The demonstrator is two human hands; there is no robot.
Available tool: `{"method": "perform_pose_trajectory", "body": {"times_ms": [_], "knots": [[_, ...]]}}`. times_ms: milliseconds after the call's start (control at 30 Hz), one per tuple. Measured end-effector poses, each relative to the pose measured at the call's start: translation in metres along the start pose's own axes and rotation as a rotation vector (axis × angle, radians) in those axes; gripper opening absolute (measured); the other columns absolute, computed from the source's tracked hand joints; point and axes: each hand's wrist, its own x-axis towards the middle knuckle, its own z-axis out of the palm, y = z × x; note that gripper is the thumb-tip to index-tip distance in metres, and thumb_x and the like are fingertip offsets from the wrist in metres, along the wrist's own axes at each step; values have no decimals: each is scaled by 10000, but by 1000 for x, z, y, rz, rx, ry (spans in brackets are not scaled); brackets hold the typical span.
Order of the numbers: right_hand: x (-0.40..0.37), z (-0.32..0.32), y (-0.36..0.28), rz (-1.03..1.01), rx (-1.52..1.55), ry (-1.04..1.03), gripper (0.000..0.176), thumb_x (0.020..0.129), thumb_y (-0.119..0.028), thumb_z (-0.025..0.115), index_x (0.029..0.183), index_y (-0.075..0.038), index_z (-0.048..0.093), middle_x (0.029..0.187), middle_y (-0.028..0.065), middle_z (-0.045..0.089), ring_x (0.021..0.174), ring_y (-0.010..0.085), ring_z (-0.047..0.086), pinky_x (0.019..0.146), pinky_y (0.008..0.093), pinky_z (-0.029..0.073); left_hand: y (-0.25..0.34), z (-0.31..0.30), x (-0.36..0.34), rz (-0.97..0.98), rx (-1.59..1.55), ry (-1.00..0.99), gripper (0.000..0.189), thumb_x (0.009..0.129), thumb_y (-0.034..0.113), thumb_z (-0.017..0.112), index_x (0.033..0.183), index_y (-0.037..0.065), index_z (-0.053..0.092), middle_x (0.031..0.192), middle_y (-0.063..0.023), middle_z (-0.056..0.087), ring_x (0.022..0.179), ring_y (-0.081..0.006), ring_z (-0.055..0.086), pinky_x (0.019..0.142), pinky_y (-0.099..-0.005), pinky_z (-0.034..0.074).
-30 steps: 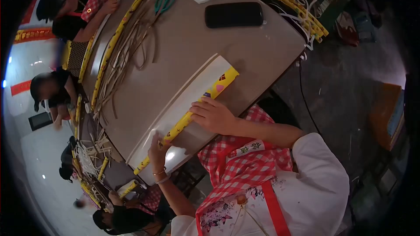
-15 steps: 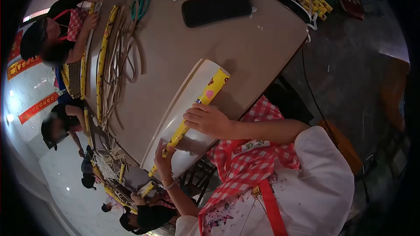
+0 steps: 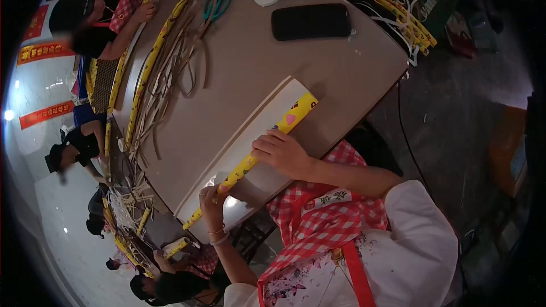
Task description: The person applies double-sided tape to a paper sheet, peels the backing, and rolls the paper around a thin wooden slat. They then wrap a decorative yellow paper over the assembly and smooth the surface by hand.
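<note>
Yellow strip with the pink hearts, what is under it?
A white sheet lies under the yellow patterned strip, on the brown table. The right hand and left hand cover parts of both.

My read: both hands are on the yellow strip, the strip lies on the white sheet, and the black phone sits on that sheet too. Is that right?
Not quite. The head view shows the phone on the bare table, apart from the white sheet. The rest stands: left hand and right hand are on the yellow strip, which lies on that sheet.
</note>
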Motion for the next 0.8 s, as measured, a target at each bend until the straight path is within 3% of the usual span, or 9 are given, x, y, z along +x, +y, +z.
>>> {"method": "perform_pose_trajectory", "body": {"times_ms": [100,233,300,533,600,800], "knots": [[-2,-9,4,-24,-12,20,274,796,-146,563,1062,-83,573,1109,53,544,1108,202,515,1066,367,327,-5,10,-3,101,-70,65,356,714,99,789,1051,58,681,983,-104,605,934,-273,573,794,-374,475],[-12,-26,11,16,-30,-2,252,807,-136,553,1054,-92,578,1122,29,546,1093,176,525,1046,354,346,8,26,-11,85,-70,105,379,698,76,797,1052,50,667,954,-102,602,909,-267,580,779,-370,481],[-17,-35,16,27,-36,-15,235,810,-138,555,1039,-98,587,1114,26,548,1091,174,527,1046,357,345,33,27,-13,-30,-172,147,365,677,44,804,1002,36,639,944,-99,598,869,-263,582,754,-363,482],[-29,-45,19,54,-55,-11,225,818,-129,556,1038,-99,594,1104,30,548,1089,176,529,1062,367,341,39,36,-21,74,-148,161,351,655,12,814,920,31,586,912,-87,588,821,-253,568,729,-359,475],[-28,-46,20,45,-50,-35,227,817,-125,558,1040,-99,592,1095,31,548,1091,176,529,1067,369,340,38,35,-19,108,-92,133,304,733,62,792,958,33,589,901,-66,577,820,-227,540,719,-357,452],[-29,-51,20,30,-65,-2,197,822,-127,555,1013,-85,580,1078,36,546,1093,172,527,1073,361,332,41,35,-22,76,-9,140,341,677,26,804,951,31,601,952,-100,616,869,-278,584,771,-371,472]]}}
